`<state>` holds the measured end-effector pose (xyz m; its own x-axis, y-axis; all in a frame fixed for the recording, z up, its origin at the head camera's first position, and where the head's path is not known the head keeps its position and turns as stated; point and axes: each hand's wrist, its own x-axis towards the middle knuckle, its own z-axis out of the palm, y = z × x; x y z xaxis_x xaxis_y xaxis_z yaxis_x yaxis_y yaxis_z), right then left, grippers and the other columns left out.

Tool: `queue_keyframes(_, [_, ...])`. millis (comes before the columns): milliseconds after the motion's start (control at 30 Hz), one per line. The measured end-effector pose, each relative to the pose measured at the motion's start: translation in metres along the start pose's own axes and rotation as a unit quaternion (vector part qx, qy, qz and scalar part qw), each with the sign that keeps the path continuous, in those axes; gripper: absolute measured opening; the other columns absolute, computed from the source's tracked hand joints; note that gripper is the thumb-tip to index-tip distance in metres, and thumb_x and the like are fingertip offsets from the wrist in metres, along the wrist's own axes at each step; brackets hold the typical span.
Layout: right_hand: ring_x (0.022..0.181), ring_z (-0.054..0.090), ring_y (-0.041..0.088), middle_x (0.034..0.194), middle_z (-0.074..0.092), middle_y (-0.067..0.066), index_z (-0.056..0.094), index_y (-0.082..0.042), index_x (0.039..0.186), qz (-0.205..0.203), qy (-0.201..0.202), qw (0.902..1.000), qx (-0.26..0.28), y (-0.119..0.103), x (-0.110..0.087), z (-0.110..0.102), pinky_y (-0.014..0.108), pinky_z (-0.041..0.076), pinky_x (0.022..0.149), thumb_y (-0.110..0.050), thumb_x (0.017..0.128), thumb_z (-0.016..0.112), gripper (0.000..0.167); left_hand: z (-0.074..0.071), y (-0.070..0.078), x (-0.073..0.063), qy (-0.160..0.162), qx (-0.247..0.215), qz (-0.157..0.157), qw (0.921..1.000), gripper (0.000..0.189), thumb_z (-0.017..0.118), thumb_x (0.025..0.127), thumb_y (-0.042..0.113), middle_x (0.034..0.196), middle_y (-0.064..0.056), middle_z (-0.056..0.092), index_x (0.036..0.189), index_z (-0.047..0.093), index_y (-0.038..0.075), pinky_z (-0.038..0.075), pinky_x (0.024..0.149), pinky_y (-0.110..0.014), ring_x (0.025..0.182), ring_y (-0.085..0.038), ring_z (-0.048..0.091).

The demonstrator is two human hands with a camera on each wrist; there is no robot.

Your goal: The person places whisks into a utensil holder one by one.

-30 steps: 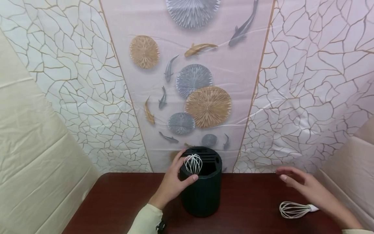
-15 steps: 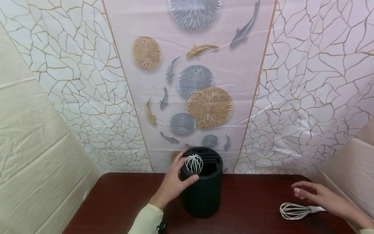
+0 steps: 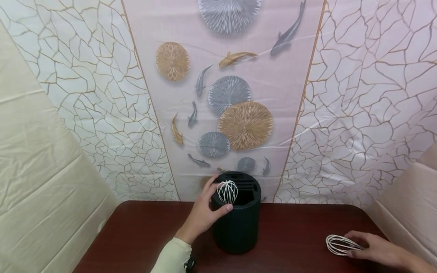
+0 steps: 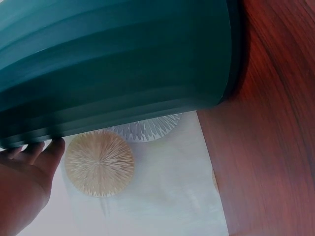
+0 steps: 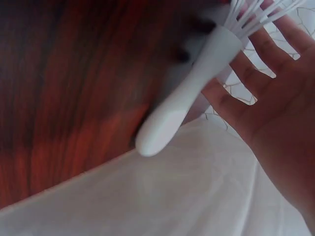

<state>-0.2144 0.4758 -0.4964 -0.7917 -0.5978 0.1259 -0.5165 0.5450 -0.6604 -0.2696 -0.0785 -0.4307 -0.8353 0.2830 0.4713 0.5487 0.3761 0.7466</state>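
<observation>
A dark green utensil holder [image 3: 235, 231] stands on the table, its top divided by slots and a larger opening. My left hand [image 3: 201, 216] grips its upper rim from the left, thumb in front and fingers toward the back. A white whisk [image 3: 227, 192] pokes up at that side of the holder, wires upward, handle hidden inside. At the right, my right hand [image 3: 375, 248] reaches over a second white whisk [image 3: 335, 244], thumb and fingers to either side of it. In the right wrist view, the fingers spread behind the white handle [image 5: 182, 103] without curling round it.
The dark reddish-brown table [image 3: 290, 231] ends at a patterned cloth backdrop [image 3: 341, 113] with fish and round motifs. Pale fabric panels [image 3: 51, 189] close in on both sides; the right one stands close to my right hand.
My right hand has moved right, then down onto the second whisk, covering its handle in the head view. The left hand stays on the holder.
</observation>
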Motion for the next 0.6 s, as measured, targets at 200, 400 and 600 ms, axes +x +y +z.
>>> queue_keyframes(200, [0.084, 0.057, -0.006, 0.095, 0.066, -0.022, 0.063, 0.004, 0.116, 0.026, 0.027, 0.9987, -0.033, 0.001, 0.0, 0.007, 0.02, 0.042, 0.064, -0.001, 0.098, 0.067, 0.019, 0.0, 0.0, 0.001, 0.002, -0.001, 0.01, 0.9999, 0.057, 0.081, 0.092, 0.045, 0.172, 0.003, 0.029, 0.144, 0.061, 0.034, 0.035, 0.118, -0.066, 0.153, -0.027, 0.036])
queue_keyframes(400, [0.08, 0.052, -0.007, 0.089, 0.062, -0.019, 0.064, 0.006, 0.116, 0.088, 0.022, 0.9943, -0.056, -0.008, 0.004, 0.009, 0.022, 0.042, 0.062, -0.011, 0.103, 0.064, 0.021, -0.001, 0.0, 0.001, 0.001, -0.003, 0.011, 0.9999, 0.057, 0.081, 0.092, 0.046, 0.172, 0.002, 0.03, 0.143, 0.062, 0.032, 0.034, 0.118, -0.066, 0.153, -0.028, 0.036])
queue_keyframes(600, [0.077, 0.05, -0.005, 0.083, 0.06, -0.015, 0.066, 0.002, 0.113, 0.121, 0.022, 0.9916, -0.04, -0.017, 0.009, 0.015, 0.023, 0.04, 0.062, -0.015, 0.105, 0.063, 0.019, 0.0, -0.001, 0.001, 0.001, -0.004, 0.008, 1.0, 0.057, 0.081, 0.091, 0.047, 0.172, 0.003, 0.03, 0.143, 0.061, 0.034, 0.035, 0.117, -0.066, 0.153, -0.027, 0.035])
